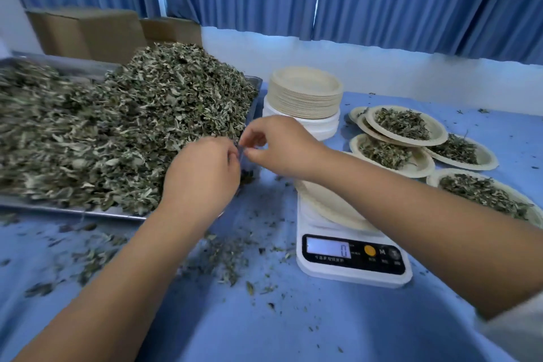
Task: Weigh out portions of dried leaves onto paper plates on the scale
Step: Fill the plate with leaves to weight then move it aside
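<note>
Dried leaves (pixel 132 126) lie heaped just left of both hands; the left hand (pixel 202 170) and right hand (pixel 276 147) pinch one tiny scrap (pixel 241 153) together, best dropped clear of the empty plate (pixel 332 209) under the right wrist.

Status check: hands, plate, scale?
Left hand and right hand pinch a small bit beside tray. Scale reads 0, plate on it looks empty. Right forearm crosses plate.

Small herb-packing workroom: steel tray (pixel 88 213) heaped with dried leaves (pixel 132 126) at nine o'clock, cardboard boxes (pixel 85 32) at eleven, stacked paper plates (pixel 305 94) at one, digital kitchen scale (pixel 352 256) at five, blue-covered desk (pixel 264 317).
</note>
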### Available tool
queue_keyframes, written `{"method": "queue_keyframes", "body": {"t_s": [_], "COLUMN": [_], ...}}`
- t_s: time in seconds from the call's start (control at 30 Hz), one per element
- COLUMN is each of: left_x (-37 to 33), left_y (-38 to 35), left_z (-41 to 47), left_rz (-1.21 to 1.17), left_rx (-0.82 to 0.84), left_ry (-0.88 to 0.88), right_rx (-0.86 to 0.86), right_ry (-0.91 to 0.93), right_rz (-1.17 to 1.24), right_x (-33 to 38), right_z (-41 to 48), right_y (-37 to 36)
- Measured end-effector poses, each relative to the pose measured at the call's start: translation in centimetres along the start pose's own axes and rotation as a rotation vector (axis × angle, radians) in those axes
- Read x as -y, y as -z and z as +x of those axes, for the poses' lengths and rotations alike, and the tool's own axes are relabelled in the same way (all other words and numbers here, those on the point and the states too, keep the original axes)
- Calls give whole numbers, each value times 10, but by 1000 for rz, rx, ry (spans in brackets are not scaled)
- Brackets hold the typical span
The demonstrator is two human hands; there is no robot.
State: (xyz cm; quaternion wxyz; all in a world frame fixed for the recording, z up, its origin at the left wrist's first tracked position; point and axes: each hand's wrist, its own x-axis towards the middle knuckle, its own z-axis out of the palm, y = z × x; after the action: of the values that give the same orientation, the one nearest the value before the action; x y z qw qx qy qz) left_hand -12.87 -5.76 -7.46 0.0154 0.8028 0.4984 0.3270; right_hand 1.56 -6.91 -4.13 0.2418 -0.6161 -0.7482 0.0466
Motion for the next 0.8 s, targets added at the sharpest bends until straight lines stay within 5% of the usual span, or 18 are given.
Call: {"method": "queue_keyframes", "body": {"t_s": [0.47, 0.8], "left_x": [40, 38], "left_y": [4, 2], "left_z": [16, 15], "left_rz": [259, 269], "left_rx": [191, 202], "left_ry": [206, 182], "right_rx": [253, 213], "right_ry": [226, 235], "right_rz": [-168, -197], "right_x": [32, 24], "right_z": [75, 79], "right_y": [-56, -62]}}
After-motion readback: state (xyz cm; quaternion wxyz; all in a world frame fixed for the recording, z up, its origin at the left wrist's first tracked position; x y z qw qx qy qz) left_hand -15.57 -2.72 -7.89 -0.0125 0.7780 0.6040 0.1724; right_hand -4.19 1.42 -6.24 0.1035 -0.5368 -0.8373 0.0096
